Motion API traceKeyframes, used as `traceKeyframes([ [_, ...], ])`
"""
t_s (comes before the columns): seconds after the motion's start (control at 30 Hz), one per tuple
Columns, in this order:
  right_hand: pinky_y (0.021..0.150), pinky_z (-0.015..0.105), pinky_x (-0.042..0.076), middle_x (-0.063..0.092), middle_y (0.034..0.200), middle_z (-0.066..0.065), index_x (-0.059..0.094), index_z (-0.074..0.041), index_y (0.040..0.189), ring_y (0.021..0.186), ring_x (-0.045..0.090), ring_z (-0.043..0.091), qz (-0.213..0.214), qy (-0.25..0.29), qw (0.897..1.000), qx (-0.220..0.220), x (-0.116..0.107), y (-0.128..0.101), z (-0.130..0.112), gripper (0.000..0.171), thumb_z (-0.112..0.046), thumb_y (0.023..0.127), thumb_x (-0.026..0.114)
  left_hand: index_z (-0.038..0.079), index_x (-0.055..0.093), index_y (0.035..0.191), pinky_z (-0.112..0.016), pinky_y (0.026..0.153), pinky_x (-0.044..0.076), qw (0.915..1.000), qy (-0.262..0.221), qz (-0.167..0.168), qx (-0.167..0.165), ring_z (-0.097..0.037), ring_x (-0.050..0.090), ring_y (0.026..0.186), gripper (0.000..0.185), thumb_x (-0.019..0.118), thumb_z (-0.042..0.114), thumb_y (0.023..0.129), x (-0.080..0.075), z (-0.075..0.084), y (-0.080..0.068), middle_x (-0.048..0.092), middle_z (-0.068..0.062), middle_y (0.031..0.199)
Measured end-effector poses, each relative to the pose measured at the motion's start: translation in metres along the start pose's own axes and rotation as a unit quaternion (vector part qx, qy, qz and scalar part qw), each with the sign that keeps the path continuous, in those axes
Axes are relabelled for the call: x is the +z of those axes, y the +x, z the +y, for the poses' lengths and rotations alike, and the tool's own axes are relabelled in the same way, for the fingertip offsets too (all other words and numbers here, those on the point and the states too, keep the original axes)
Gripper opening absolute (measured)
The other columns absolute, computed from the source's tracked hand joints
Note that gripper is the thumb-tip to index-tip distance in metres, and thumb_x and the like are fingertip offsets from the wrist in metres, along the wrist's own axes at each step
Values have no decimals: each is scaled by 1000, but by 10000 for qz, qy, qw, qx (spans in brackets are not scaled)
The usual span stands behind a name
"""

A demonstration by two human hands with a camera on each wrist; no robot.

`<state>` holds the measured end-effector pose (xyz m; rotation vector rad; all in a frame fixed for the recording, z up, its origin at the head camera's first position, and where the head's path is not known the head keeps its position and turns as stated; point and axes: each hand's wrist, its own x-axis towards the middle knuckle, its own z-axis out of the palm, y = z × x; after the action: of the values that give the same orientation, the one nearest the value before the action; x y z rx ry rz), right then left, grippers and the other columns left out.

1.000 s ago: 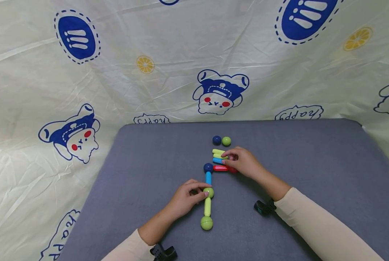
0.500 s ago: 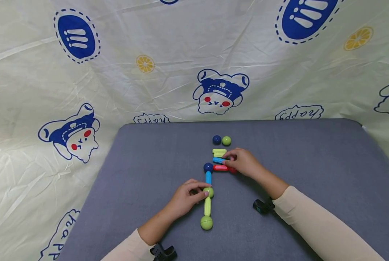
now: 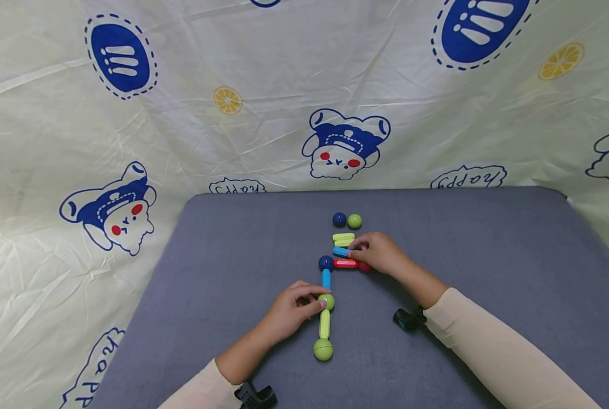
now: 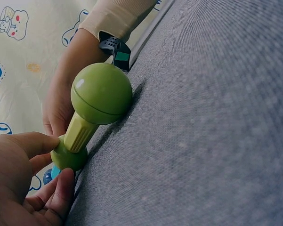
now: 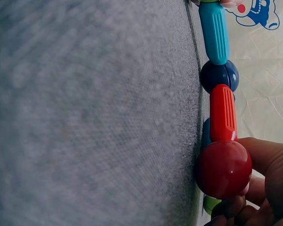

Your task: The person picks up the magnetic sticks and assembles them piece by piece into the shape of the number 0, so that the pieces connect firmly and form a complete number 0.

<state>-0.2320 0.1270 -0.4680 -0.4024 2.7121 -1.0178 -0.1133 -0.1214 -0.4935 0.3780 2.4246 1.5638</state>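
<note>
On the nubbly grey fabric counter (image 3: 222, 267), the left hand (image 3: 290, 311) pinches the smooth glossy green plastic ball (image 3: 327, 301) midway along a chain of ribbed sticks and balls. The right hand (image 3: 381, 253) curls around a loose ribbed light-blue plastic stick (image 3: 341, 251) beside the glossy red ball (image 5: 223, 169). Since a second ago, only the right hand has shifted slightly.

cream sleeves (image 3: 493, 352), black wrist mounts (image 3: 408, 318)

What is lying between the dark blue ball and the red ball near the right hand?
A red stick joins the dark blue ball to the red ball; the right wrist view shows it best.
</note>
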Motion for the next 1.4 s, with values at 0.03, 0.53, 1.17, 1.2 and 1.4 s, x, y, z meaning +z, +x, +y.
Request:
traceKeyframes([
  [0.03, 60, 29, 35, 53, 74, 2, 77, -5, 106, 67, 48, 16, 16, 6, 10000, -5, 0, 0, 0, 24, -24, 92, 73, 23, 76, 118, -22, 67, 50, 10000, -14, -1, 8, -11, 57, 80, 24, 70, 31, 96, 0, 0, 0, 63, -2, 99],
  [0.53, 57, 27, 37, 50, 76, 3, 77, -7, 106, 67, 46, 18, 221, 403, 9987, -203, -13, -31, -12, 21, -23, 94, 73, 22, 75, 119, -22, 73, 49, 9999, -127, 36, 98, -9, 57, 84, 24, 69, 29, 97, 0, 1, -2, 63, 0, 101],
  [1.17, 54, 21, 37, 51, 75, -2, 78, -18, 101, 65, 49, 11, -426, 596, 9968, -325, 4, -94, -15, 13, -24, 90, 78, 19, 72, 125, -26, 65, 58, 9992, -313, 222, -79, -10, 59, 85, 28, 67, 28, 99, 2, 0, 1, 61, -6, 115],
  [1.2, 54, 21, 37, 50, 75, -2, 78, -19, 100, 65, 48, 11, -493, 597, 9964, -343, 5, -97, -16, 12, -25, 89, 78, 19, 72, 126, -27, 64, 58, 9991, -330, 237, -76, -10, 59, 85, 29, 67, 27, 99, 3, 0, 1, 61, -6, 116],
  [1.4, 56, 20, 36, 50, 75, -5, 78, -21, 98, 66, 47, 7, -826, 642, 9931, -522, 15, -111, -19, 14, -31, 89, 78, 19, 72, 126, -29, 63, 59, 9986, -403, 334, -91, -10, 60, 83, 28, 67, 25, 99, 3, -1, 2, 61, -6, 119],
])
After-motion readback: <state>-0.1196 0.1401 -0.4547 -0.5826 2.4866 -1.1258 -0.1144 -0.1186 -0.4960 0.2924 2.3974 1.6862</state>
